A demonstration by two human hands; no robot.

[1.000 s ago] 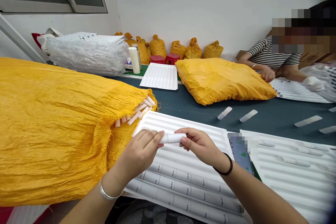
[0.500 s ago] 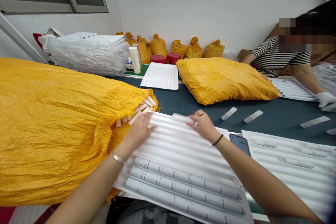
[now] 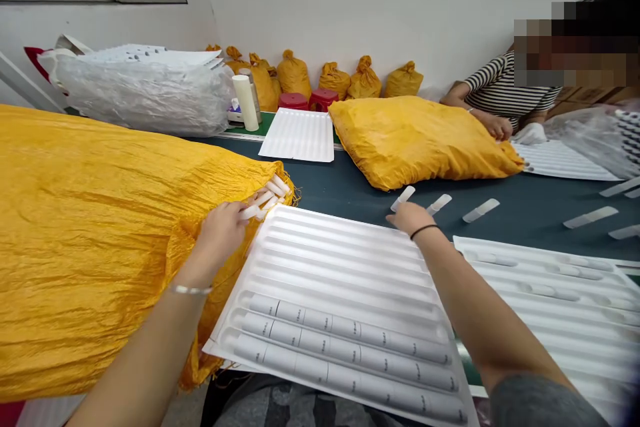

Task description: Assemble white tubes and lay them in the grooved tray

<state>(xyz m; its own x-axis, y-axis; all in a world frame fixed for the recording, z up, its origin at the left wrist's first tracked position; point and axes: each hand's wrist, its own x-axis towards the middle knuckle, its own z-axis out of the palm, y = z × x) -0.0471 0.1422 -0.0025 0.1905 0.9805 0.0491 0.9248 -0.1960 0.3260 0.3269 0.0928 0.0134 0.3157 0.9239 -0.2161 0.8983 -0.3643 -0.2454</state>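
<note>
White tubes (image 3: 267, 195) are poking out of the yellow sack's (image 3: 100, 227) open mouth, at the far-left corner of the ribbed tray (image 3: 340, 260). L hand (image 3: 220, 233) is reaching into that mouth, fingers curling on one tube; grip not fully visible. Tubes lying w/ long axis running up-right from L hand, which is nearer. R hand (image 3: 410, 217) is stretching past tray's far edge, pinching a capped tube (image 3: 403, 198) over the dark belt (image 3: 350, 193).

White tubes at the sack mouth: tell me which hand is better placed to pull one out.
Left. The left hand already touches the white tubes at the yellow sack opening; the right hand holds a tube over the belt.
</note>
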